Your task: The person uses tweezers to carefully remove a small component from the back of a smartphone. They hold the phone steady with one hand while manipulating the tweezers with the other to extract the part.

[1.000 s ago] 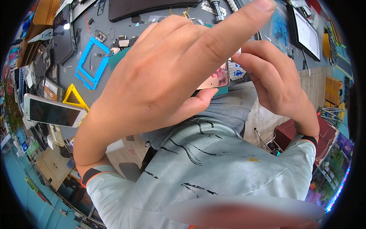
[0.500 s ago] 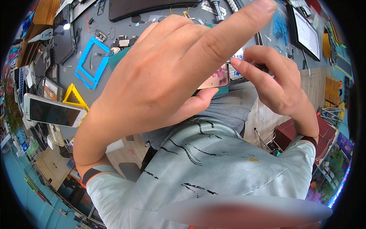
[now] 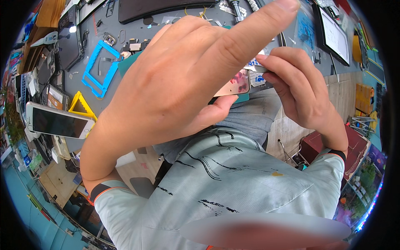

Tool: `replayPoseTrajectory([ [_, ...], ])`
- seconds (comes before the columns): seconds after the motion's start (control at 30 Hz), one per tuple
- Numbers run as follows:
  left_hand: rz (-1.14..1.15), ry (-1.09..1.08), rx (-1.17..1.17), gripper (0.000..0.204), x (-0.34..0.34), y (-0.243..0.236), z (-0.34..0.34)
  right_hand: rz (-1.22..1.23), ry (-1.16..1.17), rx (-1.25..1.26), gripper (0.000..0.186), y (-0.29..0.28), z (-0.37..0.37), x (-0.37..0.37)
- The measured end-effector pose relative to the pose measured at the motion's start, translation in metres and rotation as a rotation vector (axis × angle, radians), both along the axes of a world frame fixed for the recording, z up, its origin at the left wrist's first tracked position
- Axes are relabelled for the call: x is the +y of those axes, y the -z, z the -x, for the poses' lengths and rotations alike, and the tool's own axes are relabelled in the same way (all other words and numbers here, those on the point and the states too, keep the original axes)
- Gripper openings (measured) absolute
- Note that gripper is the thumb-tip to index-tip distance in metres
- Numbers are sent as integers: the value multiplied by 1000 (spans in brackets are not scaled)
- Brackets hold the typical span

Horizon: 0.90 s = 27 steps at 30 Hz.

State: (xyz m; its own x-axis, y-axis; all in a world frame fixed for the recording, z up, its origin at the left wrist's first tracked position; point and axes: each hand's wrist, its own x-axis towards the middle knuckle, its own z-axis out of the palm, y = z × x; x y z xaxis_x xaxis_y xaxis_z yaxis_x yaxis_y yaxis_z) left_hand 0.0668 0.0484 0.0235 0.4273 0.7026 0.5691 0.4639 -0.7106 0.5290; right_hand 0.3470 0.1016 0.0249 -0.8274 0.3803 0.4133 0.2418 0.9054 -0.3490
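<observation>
My left hand [image 3: 175, 83] reaches across the middle, its index finger stretched out and its thumb at the near edge of a smartphone [image 3: 236, 86]. The phone has a pinkish face with dark red blotches; my hand covers most of it, and my other left fingers are largely hidden. A green-blue mat [image 3: 243, 98] lies beneath the phone. My right hand [image 3: 302, 89] is closed in a pinch on a thin metal tool [image 3: 255, 69], whose tip points left at the phone's right end. Beside it, a white label with blue handwriting [image 3: 257, 79] partly shows.
To the left lie a blue plastic frame [image 3: 91, 74], a yellow frame [image 3: 80, 104] and a white-edged phone [image 3: 58, 121]. A large dark device [image 3: 162, 9] is at the far side, with a black-framed panel [image 3: 334, 36] at the far right. Small parts are scattered on the grey table.
My right fingertips have drawn slightly right, and that hand has turned, so the thin metal tool now shows. My left hand and the phone have hardly moved.
</observation>
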Motion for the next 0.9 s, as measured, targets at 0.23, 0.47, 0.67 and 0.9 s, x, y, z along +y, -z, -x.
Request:
replayPoseTrajectory([
  [0.23, 63, -40, 106, 111, -2, -28, 1, -53, -44, -10, 48, 1, -4, 2],
  [0.47, 244, -47, 124, 112, -5, -31, 0, -69, -84, -48, 52, -4, -6, 5],
  [0.67, 395, -54, 137, 113, -7, -32, 0, -67, -97, -54, 53, -2, -7, 6],
  [0.9, 218, -47, 94, 112, -7, -24, 0, -154, -130, -29, 58, 0, -8, 7],
])
